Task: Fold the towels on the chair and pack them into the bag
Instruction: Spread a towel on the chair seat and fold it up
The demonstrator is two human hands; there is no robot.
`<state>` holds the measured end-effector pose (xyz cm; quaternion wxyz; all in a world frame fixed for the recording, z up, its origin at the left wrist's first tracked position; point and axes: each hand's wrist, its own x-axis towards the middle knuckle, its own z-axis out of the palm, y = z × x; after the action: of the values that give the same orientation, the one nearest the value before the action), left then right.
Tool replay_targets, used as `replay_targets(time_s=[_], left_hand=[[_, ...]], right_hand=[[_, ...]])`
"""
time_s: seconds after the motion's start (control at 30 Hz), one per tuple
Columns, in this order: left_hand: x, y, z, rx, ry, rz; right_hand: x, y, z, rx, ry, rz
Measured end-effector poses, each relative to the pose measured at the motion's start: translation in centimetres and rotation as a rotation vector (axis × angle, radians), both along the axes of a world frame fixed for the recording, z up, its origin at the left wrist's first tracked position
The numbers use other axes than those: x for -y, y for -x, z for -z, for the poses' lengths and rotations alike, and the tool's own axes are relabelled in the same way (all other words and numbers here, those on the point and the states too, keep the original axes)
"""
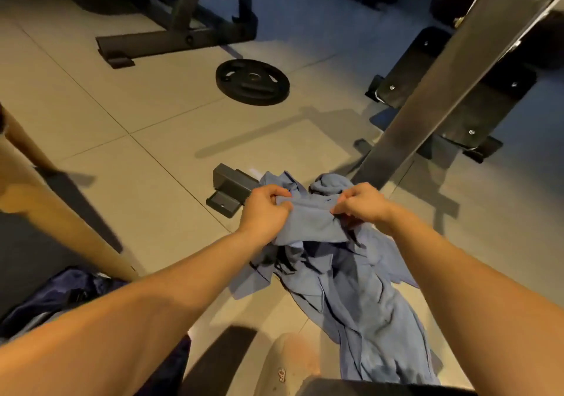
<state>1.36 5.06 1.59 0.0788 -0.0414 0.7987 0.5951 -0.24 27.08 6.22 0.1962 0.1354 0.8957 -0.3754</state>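
Note:
A crumpled blue towel [351,289] hangs from both my hands down toward the tiled floor. My left hand [264,212] pinches its upper edge on the left. My right hand [363,202] pinches the same edge on the right, a short stretch of cloth pulled between them. More blue cloth bunches behind the hands. A dark blue bag [61,298] lies at the lower left, partly hidden by my left forearm.
A wooden leg [45,206] slants across the left. A metal beam [442,90] rises at the right above a black bench frame [457,102]. A black weight plate [252,81] lies on the floor, a grey metal foot [232,188] just beyond my hands.

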Motion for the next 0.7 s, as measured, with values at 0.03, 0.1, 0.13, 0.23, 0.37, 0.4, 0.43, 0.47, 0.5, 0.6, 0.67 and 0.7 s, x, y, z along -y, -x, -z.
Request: replay_targets(time_s=[0.03,0.1,0.13,0.23,0.37,0.4,0.43,0.47,0.5,0.6,0.67,0.7], left_hand=[[0.9,0.4,-2.0,-0.033,-0.002,-0.005],[2.8,0.8,-6.4,-0.087,-0.013,-0.022],[3.7,0.8,-8.6,-0.110,-0.019,-0.027],[6.4,0.3,-14.8,-0.156,-0.031,-0.033],[10.3,-1.3,-22.6,-0.235,-0.047,-0.072],[11.4,-1.9,-24.5,-0.269,-0.046,-0.087],[12.6,-2.3,-26.1,-0.303,-0.039,-0.103],[13.9,-2.9,-27.8,-0.328,-0.027,-0.129],[15.3,-3.3,-29.5,-0.351,-0.012,-0.154],[19.9,-5.2,-34.4,-0.414,0.008,-0.229],[23.6,-6.2,-37.1,-0.432,0.023,-0.296],[25.6,-6.7,-38.2,-0.437,0.025,-0.330]], right_hand=[[0.7,0.1,-2.5,0.000,0.037,-0.024],[2.5,0.2,-7.4,-0.060,0.106,-0.011],[3.4,0.3,-9.6,-0.115,0.143,0.012],[6.9,0.2,-15.4,-0.265,0.253,0.057],[11.8,-0.5,-21.3,-0.390,0.337,0.092],[13.0,-0.6,-22.5,-0.416,0.353,0.093],[14.2,-0.7,-23.7,-0.442,0.374,0.089],[15.5,-0.8,-25.0,-0.470,0.405,0.076],[16.8,-1.0,-26.2,-0.501,0.439,0.050],[21.3,-1.5,-29.7,-0.590,0.528,-0.064],[24.8,-2.1,-31.7,-0.638,0.526,-0.145],[26.6,-2.4,-32.6,-0.656,0.529,-0.188]])
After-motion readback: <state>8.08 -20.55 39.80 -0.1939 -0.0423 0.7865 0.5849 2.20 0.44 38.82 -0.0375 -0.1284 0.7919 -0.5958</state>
